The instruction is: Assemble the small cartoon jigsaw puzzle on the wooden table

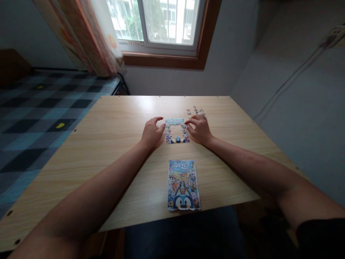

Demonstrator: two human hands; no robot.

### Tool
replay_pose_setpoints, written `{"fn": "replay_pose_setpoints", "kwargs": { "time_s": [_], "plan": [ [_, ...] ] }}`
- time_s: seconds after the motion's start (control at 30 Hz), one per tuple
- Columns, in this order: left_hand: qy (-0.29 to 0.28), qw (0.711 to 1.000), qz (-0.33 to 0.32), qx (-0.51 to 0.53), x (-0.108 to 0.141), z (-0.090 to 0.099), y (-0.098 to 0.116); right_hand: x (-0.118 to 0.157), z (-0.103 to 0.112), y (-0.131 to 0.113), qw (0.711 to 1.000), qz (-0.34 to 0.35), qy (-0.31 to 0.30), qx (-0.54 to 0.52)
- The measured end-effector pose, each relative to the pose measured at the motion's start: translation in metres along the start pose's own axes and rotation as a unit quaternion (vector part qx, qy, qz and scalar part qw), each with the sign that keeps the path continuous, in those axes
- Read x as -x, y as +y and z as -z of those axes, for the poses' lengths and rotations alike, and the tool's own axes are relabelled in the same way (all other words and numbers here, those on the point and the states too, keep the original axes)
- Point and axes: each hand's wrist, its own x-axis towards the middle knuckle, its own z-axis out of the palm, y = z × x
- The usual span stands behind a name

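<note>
A small jigsaw puzzle [174,121] lies flat on the wooden table, its border joined and its middle showing bare wood. My left hand [153,133] rests at its left side, thumb and index finger apart, the thumb tip close to the puzzle's edge. On the right side, my right hand [199,130] has thumb and index finger brought together at the puzzle's edge. Whatever is between those fingertips is too small to make out. Loose puzzle pieces [199,110] lie just beyond my right hand, which partly hides them.
Nearer to me lies a printed Bluey picture sheet [183,185] with a torn lower edge. The wooden table [121,115] reaches toward a wall with a window [169,21]. A bed with a checked cover [48,104] stands left; a cable [288,81] runs along the right wall.
</note>
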Motion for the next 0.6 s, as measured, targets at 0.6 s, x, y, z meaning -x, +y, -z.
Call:
{"fn": "replay_pose_setpoints", "kwargs": {
  "time_s": [0.6],
  "plan": [
    [-0.017,0.999,0.010,-0.045,0.000,0.005,0.001,-0.024,0.031,0.066,0.979,-0.095,0.168,0.062]
  ]
}}
